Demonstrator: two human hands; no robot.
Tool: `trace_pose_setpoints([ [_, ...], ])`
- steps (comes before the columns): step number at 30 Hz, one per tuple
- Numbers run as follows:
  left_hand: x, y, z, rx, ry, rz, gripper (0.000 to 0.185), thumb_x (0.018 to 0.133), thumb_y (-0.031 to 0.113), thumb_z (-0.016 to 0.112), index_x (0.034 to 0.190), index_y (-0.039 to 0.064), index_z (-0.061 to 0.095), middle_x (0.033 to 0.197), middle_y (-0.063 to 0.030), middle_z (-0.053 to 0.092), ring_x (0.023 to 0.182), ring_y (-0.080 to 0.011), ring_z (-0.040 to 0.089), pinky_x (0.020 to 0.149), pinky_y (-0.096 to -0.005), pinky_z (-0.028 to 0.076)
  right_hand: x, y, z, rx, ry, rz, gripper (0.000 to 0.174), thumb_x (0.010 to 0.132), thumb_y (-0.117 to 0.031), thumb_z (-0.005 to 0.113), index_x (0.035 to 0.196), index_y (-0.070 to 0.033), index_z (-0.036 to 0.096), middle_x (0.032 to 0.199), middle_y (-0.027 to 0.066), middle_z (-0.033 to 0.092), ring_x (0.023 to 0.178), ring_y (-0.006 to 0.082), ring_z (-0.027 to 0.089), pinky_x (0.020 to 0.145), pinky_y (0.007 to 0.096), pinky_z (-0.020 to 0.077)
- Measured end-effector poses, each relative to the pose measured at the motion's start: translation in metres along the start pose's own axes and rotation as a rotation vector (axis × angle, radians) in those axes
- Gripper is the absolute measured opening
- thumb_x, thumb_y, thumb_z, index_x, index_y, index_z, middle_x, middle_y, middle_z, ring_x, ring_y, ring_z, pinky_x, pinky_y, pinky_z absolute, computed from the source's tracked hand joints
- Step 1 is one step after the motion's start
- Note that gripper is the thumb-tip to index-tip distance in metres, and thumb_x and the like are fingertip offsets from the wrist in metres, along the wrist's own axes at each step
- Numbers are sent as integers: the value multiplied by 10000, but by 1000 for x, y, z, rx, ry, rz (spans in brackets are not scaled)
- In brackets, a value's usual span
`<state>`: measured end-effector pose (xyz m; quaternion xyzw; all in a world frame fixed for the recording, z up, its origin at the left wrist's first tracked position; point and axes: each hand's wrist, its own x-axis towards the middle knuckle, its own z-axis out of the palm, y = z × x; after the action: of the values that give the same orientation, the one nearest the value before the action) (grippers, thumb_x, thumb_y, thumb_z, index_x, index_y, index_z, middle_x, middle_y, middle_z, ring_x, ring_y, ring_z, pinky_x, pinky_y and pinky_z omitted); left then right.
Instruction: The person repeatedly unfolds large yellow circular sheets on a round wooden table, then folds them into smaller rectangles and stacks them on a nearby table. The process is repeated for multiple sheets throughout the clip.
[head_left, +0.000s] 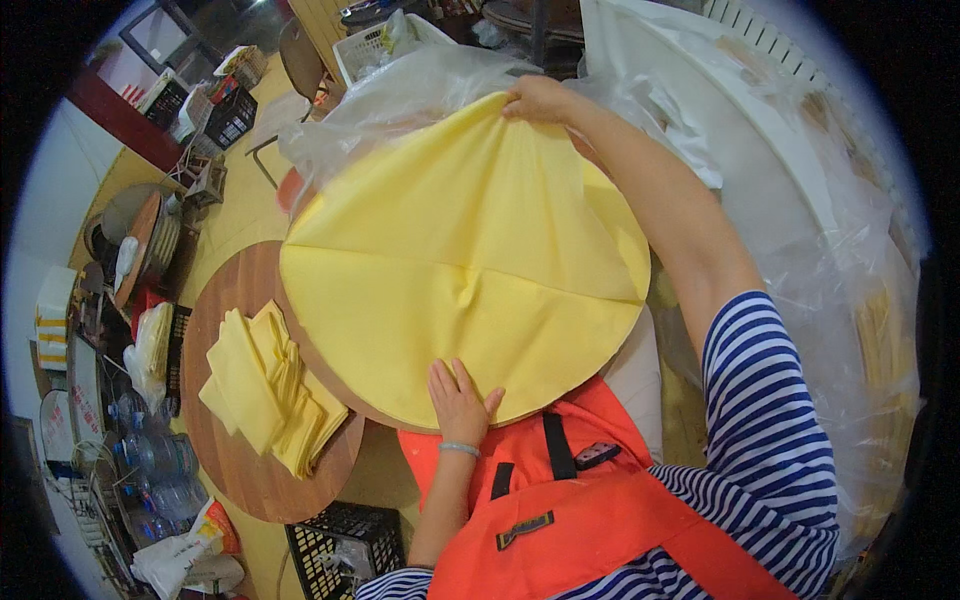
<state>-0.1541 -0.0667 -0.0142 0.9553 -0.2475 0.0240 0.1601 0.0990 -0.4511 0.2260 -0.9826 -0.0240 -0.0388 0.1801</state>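
Note:
A large round yellow cloth (450, 315) with fold creases spreads over a round wooden tabletop before me. At its far edge my right hand (536, 99) pinches the cloth and gathers it, and pleats fan down from the grip. My left hand (459, 409), with a bracelet at the wrist, lies flat on the near edge, fingers apart. Brown wood shows in a thin band along the cloth's left rim. To the left, a stack of folded yellow cloths (277, 397) rests on a smaller round wooden table (225, 292).
Clear plastic sheeting (420, 90) bunches beyond the tabletop, and more plastic (825, 337) covers things at right. A black plastic crate (345, 551) stands on the floor near my left arm. Water bottles (161, 465) and a chair (300, 67) are at the left.

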Motion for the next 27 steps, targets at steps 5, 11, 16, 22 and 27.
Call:
trace_pose_setpoints([
  [5, 2, 3, -7, 15, -39, -3, 942, 797, 545, 668, 1404, -90, 327, 1452, -376, 246, 1356, -506, 245, 1121, -550, 236, 19, 25, -49, -27, 125, 48, 291, 841, -286, 677, 1054, -91, 712, 892, 127, 715, 819, 250, 685, 755, 365, 508],
  [11, 36, 12, -56, 13, -473, -86, 804, 791, 465, 703, 1357, -35, 428, 1349, -321, 437, 1279, -450, 399, 1084, -518, 303, 8, -24, -61, -44, 227, -132, 285, 848, -272, 632, 1071, -112, 708, 952, 121, 712, 873, 275, 679, 779, 383, 511],
  [16, 119, 40, -101, -259, 284, -26, 730, 713, 249, 809, 1324, 31, 472, 1315, -258, 502, 1243, -420, 451, 1053, -502, 342, -34, -118, 3, 3, 99, -284, 252, 802, -269, 620, 963, -105, 723, 936, 159, 695, 891, 327, 664, 774, 442, 511],
  [22, 178, 59, -144, -31, 494, 652, 937, 615, 278, 866, 1413, 150, 390, 1465, -241, 301, 1334, -397, 344, 1063, -593, 279, -91, -122, 27, 551, -206, -269, 226, 850, -197, 576, 948, -27, 688, 815, 138, 676, 714, 233, 629, 670, 356, 504],
  [27, 172, 74, -146, 263, 179, 754, 732, 677, 332, 800, 1312, 145, 489, 1312, -132, 453, 1262, -325, 412, 1124, -568, 217, -198, -46, 14, 1033, -156, 157, 287, 952, -240, 488, 927, -18, 668, 776, 62, 652, 663, 120, 607, 592, 268, 493],
])
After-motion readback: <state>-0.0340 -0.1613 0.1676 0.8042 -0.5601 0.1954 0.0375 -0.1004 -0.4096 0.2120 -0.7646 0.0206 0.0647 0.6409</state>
